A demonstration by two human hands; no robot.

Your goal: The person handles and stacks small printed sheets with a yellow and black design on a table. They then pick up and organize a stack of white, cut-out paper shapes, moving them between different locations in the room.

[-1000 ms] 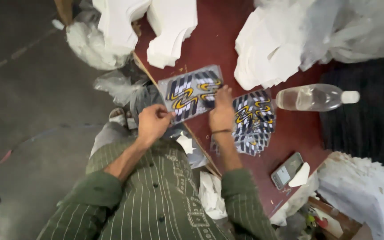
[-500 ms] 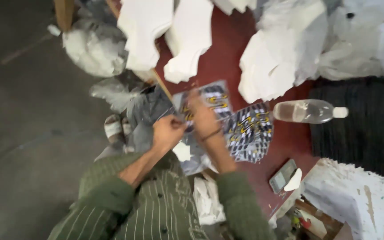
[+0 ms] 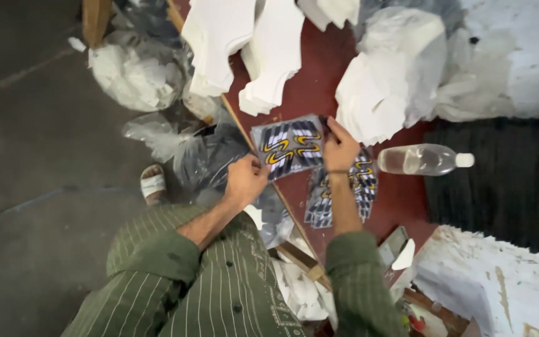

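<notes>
Bottom of the frame is mostly green striped shirt sleeves, both forearms reaching up toward the middle; left hand sits just left of centre, fingers curled shut on the lower left edge of a printed piece, a flat black-and-white striped thing with yellow swirls; right hand is pinching the right edge of that same piece, thumb and fingers closed on it, so the piece is held between both hands right over the edge of the dark red table, about centre frame.

Just below the right hand there's a stack of matching printed pieces lying on the table, partly hidden by the wrist; to the right of it a clear plastic bottle lies on its side, white cap pointing right; a phone sits lower right near the table edge.

Left of the left hand, a sandalled foot on the grey floor, next to crumpled plastic bags.

Further up, stacks of white cut pieces along the top of the table, more white ones upper right, and a bag of white scraps upper left; black material on the right.
</notes>
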